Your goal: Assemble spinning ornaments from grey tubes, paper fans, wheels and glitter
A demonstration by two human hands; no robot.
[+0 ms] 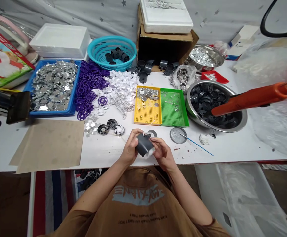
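Note:
A dark grey plastic cylinder is held tilted above the front of the table. My left hand grips its left side with thumb and fingers. The fingers of my right hand are closed against its right side, near a bit of white material at the lower end. A pale wire or cord sticks up from the top. Just behind it lies a grey ring-shaped piece, partly covered. Left of my hands are three black round parts, one with a white fan-like pattern.
Yellow tray and green tray hold small metal parts. A steel bowl of dark parts sits right, under an orange tool. A thin blue stick rests on a round dish. Purple rings lie left, beside cardboard.

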